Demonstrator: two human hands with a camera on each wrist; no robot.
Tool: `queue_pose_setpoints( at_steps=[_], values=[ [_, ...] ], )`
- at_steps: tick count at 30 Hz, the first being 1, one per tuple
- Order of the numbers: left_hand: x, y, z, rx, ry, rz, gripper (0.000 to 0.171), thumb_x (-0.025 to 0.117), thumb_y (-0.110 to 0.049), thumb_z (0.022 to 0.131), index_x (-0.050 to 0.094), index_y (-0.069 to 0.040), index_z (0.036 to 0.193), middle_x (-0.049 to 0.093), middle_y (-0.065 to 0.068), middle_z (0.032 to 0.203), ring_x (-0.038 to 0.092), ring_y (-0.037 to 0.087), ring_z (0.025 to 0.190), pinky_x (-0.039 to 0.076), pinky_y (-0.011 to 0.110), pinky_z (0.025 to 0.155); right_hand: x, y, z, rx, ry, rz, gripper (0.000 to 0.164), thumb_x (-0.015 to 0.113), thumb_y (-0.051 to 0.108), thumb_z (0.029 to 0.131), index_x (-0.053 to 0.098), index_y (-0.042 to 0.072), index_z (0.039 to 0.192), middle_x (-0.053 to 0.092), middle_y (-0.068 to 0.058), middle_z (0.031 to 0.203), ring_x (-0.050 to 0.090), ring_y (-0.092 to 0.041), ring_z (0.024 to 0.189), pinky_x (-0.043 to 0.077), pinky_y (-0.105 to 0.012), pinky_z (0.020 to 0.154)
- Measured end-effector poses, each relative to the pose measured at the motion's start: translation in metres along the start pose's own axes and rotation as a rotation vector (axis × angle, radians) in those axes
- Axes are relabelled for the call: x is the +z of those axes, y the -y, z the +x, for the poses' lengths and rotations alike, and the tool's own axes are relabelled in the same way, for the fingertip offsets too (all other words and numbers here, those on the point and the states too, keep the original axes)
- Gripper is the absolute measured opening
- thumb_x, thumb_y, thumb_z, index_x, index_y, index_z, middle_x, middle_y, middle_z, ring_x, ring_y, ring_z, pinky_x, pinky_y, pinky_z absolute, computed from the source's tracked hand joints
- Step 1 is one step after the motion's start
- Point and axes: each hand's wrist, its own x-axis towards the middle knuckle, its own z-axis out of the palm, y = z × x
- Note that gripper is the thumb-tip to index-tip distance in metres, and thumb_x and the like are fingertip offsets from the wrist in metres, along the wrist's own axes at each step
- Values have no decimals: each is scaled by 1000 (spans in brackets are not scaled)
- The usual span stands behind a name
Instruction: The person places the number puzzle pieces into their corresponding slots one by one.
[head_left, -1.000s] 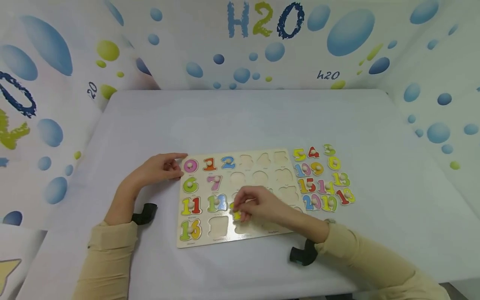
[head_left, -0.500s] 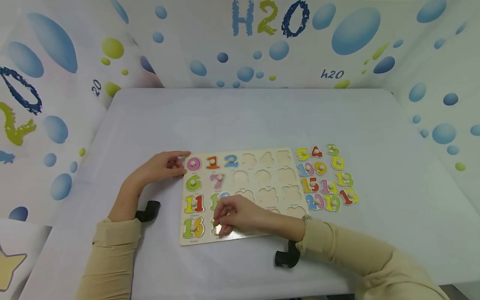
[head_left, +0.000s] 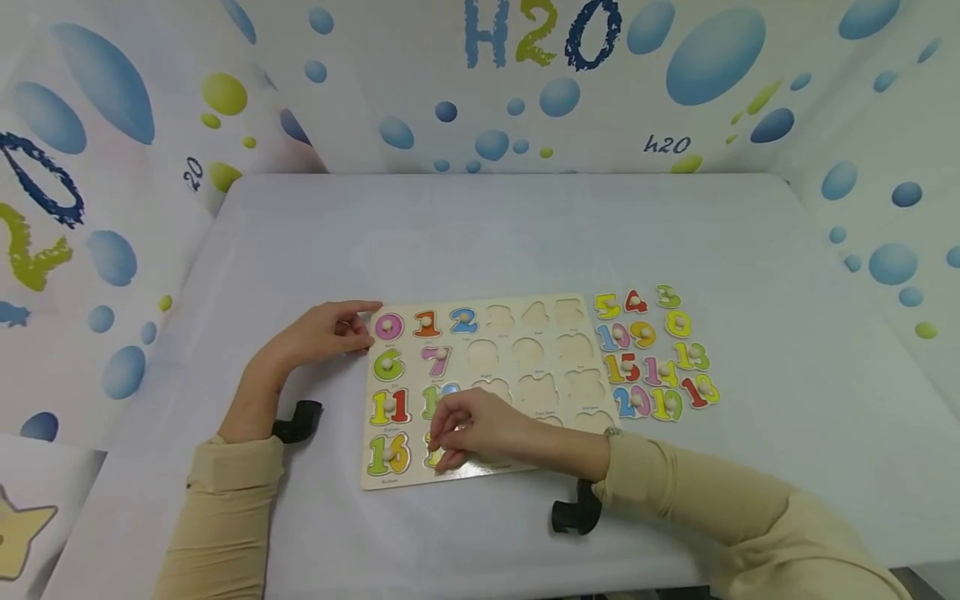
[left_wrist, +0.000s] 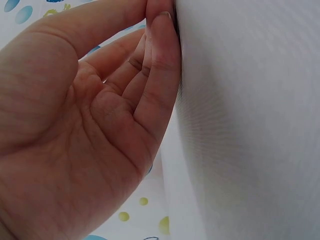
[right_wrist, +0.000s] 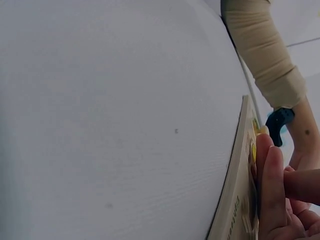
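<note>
A wooden number puzzle board (head_left: 412, 364) lies on the white table. My left hand (head_left: 326, 333) rests at its upper left corner, fingertips touching the edge; in the left wrist view the fingers (left_wrist: 157, 85) bend only loosely. My right hand (head_left: 480, 425) pinches a yellow-green number piece (head_left: 431, 455) at the 17 place in the bottom row, right of the seated 16 (head_left: 388, 455). Most of that piece is hidden behind the fingers, and I cannot tell whether it lies flush. Seated above are 0 (head_left: 388, 327), 1, 2, 6, 7, 11 and a partly covered 12.
Several loose number pieces, among them 5 (head_left: 607, 307), 15 (head_left: 622, 367) and 18 (head_left: 700, 390), lie right of the board. Bare recesses (head_left: 528, 355) fill the board's right side. Black wrist devices (head_left: 576, 510) hang by both forearms. Printed fabric walls stand behind and at the sides.
My right hand has moved left with the number piece, from above the 18 place to the 17 place, then stayed nearly still. My left hand remains at the board's corner.
</note>
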Motion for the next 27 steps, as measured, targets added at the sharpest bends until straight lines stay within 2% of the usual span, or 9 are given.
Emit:
queue_pose_setpoints(
  at_steps=[6, 12, 15, 19, 22, 24, 27],
  values=[
    [0, 2, 2, -3, -2, 3, 54, 66, -10, 87, 46, 0, 135, 54, 9, 88, 51, 21, 74, 39, 32, 66, -1, 3, 0, 32, -8, 17, 11, 54, -14, 86, 56, -4, 86, 63, -16, 82, 67, -27, 67, 53, -32, 61],
    [1, 1, 2, 2, 1, 4, 54, 66, -10, 87, 46, 1, 135, 54, 10, 88, 52, 20, 74, 40, 31, 66, 4, 1, -5, 81, -69, 125, 8, 53, -14, 87, 53, -6, 87, 64, -16, 83, 67, -29, 72, 52, -30, 62],
    [1, -1, 1, 2, 5, -8, 54, 66, -10, 87, 46, 1, 135, 54, 10, 88, 52, 20, 73, 39, 31, 65, 4, 0, -8, 72, -77, 146, 7, 51, -14, 88, 54, -7, 89, 64, -16, 85, 67, -29, 73, 53, -31, 63],
    [0, -2, 1, -8, 11, -12, 54, 67, -11, 87, 46, 1, 135, 54, 9, 88, 51, 20, 74, 39, 31, 66, -3, -2, -10, 33, -32, 98, 10, 52, -9, 90, 59, -5, 95, 66, -13, 90, 67, -27, 72, 53, -33, 63],
    [1, -1, 1, -13, 9, -11, 54, 67, -11, 87, 46, 1, 135, 54, 9, 87, 50, 21, 74, 40, 31, 66, -18, -2, -16, -19, 15, 47, 16, 54, -2, 91, 63, 0, 105, 67, -10, 98, 67, -26, 78, 53, -34, 66],
    [2, 0, 1, -15, 4, -11, 54, 66, -11, 86, 46, 1, 135, 54, 9, 88, 50, 22, 74, 40, 32, 66, -36, 2, -23, -72, 17, 10, 20, 56, 3, 92, 62, 2, 111, 65, -11, 105, 65, -26, 86, 52, -36, 70],
    [1, 0, 1, -20, -3, -2, 54, 66, -10, 86, 47, 0, 135, 53, 9, 88, 50, 22, 75, 40, 33, 67, -76, 12, -37, -160, -83, -96, 26, 57, 7, 92, 60, 2, 118, 61, -12, 117, 61, -27, 99, 50, -38, 78]
  ],
)
